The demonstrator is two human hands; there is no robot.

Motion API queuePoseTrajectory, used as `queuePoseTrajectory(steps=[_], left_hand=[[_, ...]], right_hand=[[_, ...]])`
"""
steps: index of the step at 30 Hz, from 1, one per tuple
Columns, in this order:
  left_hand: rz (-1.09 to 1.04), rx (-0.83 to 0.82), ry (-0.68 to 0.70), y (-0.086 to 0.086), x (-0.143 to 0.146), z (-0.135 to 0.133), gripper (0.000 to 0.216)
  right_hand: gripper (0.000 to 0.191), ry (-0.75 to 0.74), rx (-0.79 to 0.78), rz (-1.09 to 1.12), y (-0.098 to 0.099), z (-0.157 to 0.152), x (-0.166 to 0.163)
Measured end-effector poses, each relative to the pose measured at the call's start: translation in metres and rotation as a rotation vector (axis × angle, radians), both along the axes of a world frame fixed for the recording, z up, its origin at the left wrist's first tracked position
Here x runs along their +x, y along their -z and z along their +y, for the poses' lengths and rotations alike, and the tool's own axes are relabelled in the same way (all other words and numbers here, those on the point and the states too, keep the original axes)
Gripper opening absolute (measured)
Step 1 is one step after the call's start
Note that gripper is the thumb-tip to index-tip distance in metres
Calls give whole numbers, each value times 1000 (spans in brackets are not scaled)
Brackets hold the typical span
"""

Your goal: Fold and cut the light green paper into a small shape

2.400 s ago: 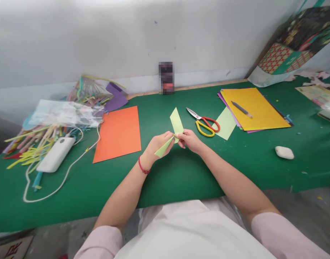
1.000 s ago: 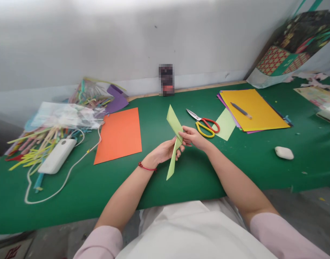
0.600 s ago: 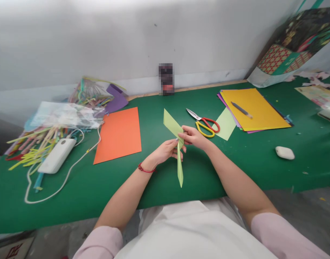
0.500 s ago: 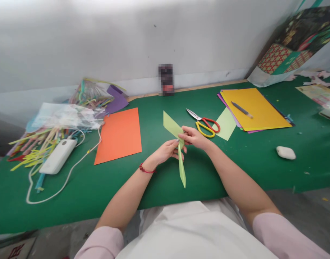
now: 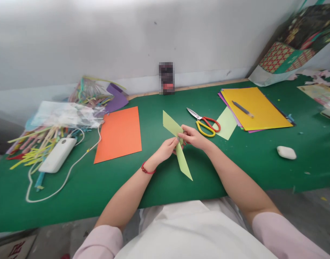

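Note:
A folded light green paper [image 5: 184, 163] is held above the green table by both hands, one end pointing toward the wall and the other toward me. My left hand [image 5: 167, 149] pinches it near the middle from the left. From the right, my right hand [image 5: 192, 137] grips the same part, its thumb close to the left one. Fingers hide the paper's centre. Just beyond my right hand lie scissors [image 5: 205, 124] with one red and one yellow handle, partly over a pale green sheet [image 5: 226, 124].
An orange sheet [image 5: 119, 135] lies on the left. Beside it are a white power bank [image 5: 58, 155] with a cable and a heap of paper strips [image 5: 37, 153]. On the right are stacked coloured sheets [image 5: 262, 111] with a pen [image 5: 242, 109] on top, and a white case [image 5: 286, 152].
The near end of the green paper has swung to the right and turned its flat face more toward me. Both hands stay in nearly the same place, still gripping it.

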State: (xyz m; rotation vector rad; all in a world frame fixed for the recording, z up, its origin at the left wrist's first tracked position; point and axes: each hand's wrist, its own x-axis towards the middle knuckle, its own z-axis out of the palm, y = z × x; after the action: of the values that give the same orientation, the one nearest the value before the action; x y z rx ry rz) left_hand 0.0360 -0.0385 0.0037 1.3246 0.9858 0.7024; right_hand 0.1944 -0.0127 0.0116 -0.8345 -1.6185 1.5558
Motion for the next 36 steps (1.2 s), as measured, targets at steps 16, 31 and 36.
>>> queuePoseTrajectory(steps=[16, 31, 36], left_hand=[[-392, -271, -61, 3, 7, 2, 47], [187, 298, -323, 2, 5, -3, 36], [-118, 16, -176, 1, 7, 0, 41]], right_hand=[[46, 295, -27, 176, 11, 0, -18], [43, 361, -39, 215, 16, -4, -25], [45, 238, -113, 206, 12, 1, -16]])
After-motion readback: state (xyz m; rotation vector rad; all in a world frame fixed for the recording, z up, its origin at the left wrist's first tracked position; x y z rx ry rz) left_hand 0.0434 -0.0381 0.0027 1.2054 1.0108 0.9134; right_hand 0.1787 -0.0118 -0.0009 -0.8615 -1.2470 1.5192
